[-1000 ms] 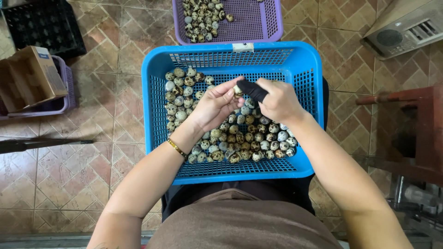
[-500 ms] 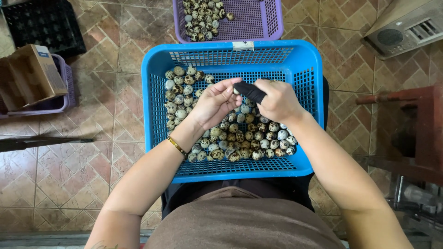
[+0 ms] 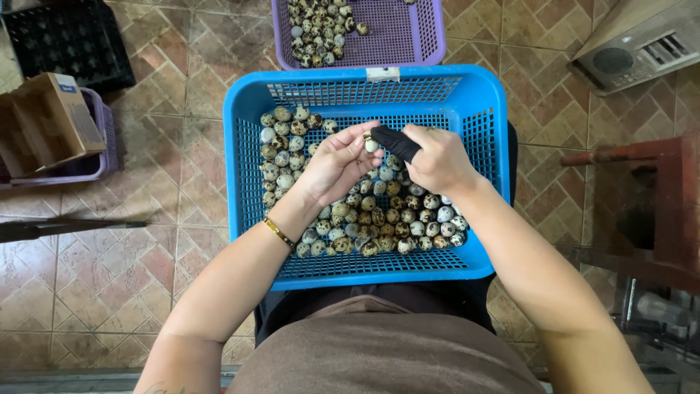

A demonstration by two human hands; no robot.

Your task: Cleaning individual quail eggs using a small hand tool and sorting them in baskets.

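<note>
A blue plastic basket (image 3: 248, 102) rests on my lap with several speckled quail eggs (image 3: 379, 219) heaped inside. Over the heap, my left hand (image 3: 332, 164) pinches one small speckled egg (image 3: 371, 145) at its fingertips. My right hand (image 3: 437, 160) grips a black cloth (image 3: 395, 143) and presses its end against that egg. A gold bracelet (image 3: 278, 233) circles my left wrist.
A purple basket (image 3: 408, 36) with more quail eggs (image 3: 317, 29) sits on the tiled floor beyond the blue one. At the left stand a black crate (image 3: 51, 40) and a cardboard box (image 3: 47, 120) in a purple tray. A grey device (image 3: 634, 44) and a red stool (image 3: 642, 197) are on the right.
Both hands stay over the eggs; the fingers shift slightly as the egg is turned against the cloth. The baskets have not moved.
</note>
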